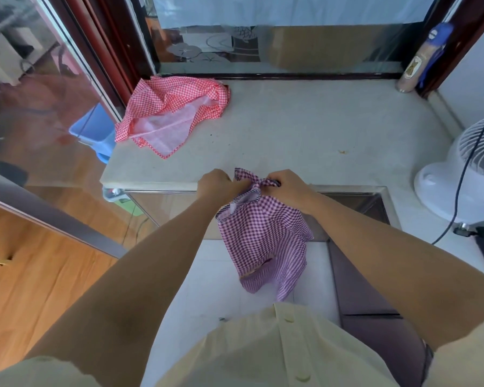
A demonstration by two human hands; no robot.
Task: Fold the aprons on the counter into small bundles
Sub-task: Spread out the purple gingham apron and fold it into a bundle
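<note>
- Broadly, the counter (291, 129) carries the red checked apron (173, 113), crumpled at its far left corner with no clear long axis.
- Purple checked apron (263, 236) hangs from both hands at the counter's near edge, long axis running down toward the person. It looks thin, limp and light, and is probably best held by its top corners.
- Left hand (214, 185) curls round its top edge.
- Right hand (288, 188) pinches a twisted strap beside it.
</note>
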